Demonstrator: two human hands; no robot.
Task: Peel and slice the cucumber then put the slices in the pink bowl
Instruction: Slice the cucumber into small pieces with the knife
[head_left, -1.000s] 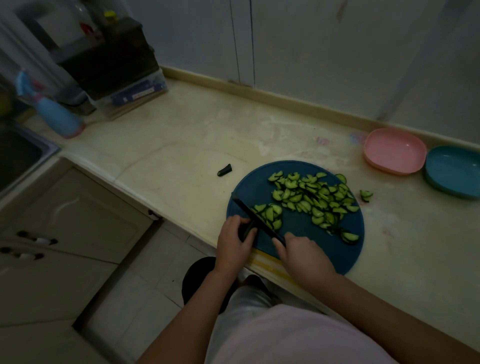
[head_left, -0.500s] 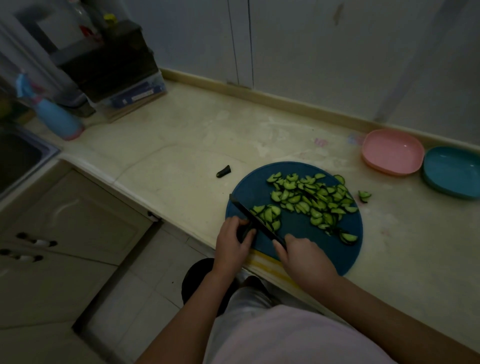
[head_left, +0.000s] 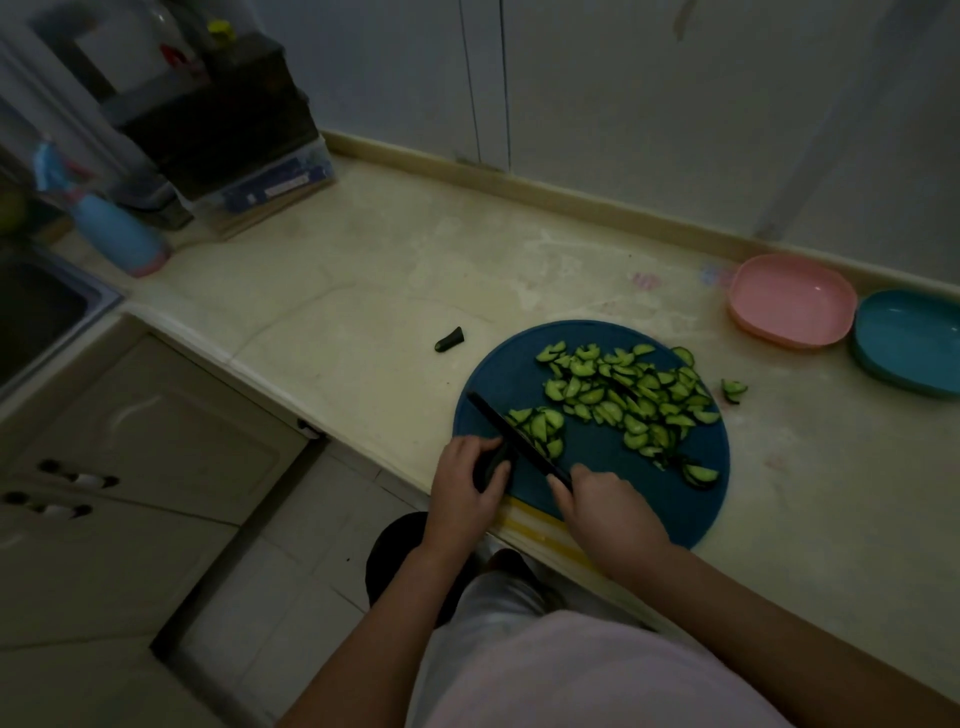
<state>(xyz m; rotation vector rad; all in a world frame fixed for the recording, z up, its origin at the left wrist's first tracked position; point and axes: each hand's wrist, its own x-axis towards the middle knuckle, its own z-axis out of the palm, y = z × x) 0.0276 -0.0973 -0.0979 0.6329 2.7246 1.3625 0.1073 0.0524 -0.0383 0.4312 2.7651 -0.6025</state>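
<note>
I have the left hand (head_left: 462, 483) clamped on the last cucumber stub (head_left: 491, 465) at the lower left of the board (head_left: 597, 457). The right hand (head_left: 608, 504) grips the knife (head_left: 514, 439), whose blade is just beside the left fingertips. The stub is short, so a slip could nick a finger. The slices (head_left: 634, 395) crowd the board's right rim and could spill. The pink bowl (head_left: 792, 301), right of frame, holds none. The label on the box (head_left: 270, 187), upper left, is too blurred to read.

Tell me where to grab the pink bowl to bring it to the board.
Pinch the pink bowl by its near-left rim, the part toward the board, thumb inside, coming from the left. It is shallow, empty and upright, and the blue bowl crowds its right side, so that is probably the freest edge.
</note>
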